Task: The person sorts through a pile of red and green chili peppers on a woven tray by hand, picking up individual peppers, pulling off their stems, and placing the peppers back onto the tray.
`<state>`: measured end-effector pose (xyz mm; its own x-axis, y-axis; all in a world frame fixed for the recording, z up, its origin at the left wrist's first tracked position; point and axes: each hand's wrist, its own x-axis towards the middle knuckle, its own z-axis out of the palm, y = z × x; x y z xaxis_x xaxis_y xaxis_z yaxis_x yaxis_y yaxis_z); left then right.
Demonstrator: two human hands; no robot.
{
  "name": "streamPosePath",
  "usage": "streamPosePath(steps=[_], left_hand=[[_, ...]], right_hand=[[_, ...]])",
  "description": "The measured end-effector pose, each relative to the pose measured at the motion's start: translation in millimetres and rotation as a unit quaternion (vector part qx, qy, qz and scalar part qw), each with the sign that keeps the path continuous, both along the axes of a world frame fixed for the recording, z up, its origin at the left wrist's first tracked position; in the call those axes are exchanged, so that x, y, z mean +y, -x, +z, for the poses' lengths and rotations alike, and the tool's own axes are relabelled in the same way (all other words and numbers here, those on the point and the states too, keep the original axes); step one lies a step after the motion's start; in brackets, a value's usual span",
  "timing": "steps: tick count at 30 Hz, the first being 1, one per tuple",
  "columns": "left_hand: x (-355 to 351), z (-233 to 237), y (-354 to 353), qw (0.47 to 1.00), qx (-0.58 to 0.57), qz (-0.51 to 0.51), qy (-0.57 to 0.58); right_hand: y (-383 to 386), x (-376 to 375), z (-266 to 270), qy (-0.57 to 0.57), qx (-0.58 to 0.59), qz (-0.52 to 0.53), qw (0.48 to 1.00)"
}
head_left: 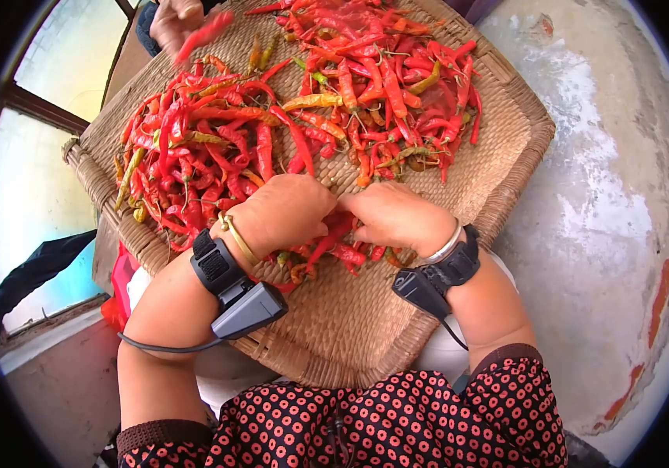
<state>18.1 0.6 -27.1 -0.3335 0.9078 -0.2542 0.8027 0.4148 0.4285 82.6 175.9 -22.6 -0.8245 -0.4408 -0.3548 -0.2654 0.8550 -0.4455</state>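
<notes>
hands first: you have two at work, both knuckles-up at the near middle of the one woven tray (498,179). your left hand (284,212) and right hand (398,217) meet fingertip to fingertip over a small clump of chillies (334,248), with the fingers curled down into it. i cannot tell whether either hand actually grips a pod (the fingertips are hidden). two bigger heaps lie beyond it, a left heap (194,156) and a far heap (381,78), mostly red with a few green or yellow, too many pods to count. each wrist carries one black strapped unit (233,288) and one bangle (237,238). one other person's hand (175,23) holds a single blurred red pod (206,33) at the tray's far left corner.
</notes>
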Motion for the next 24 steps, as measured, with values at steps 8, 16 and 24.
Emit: streamPosePath(steps=[8, 16, 24], left_hand=[[0, 0, 2, 1.0, 0.011, 0.006, 0.028], [5, 15, -5, 0.999, 0.012, 0.032, 0.021], [8, 13, -25, 0.996, 0.06, -0.001, 0.064]], right_hand=[[10, -10, -3, -0.095, 0.008, 0.037, 0.995], [30, 27, 19, 0.132, 0.007, -0.205, 0.97], [34, 21, 36, 0.349, -0.105, -0.291, 0.885]])
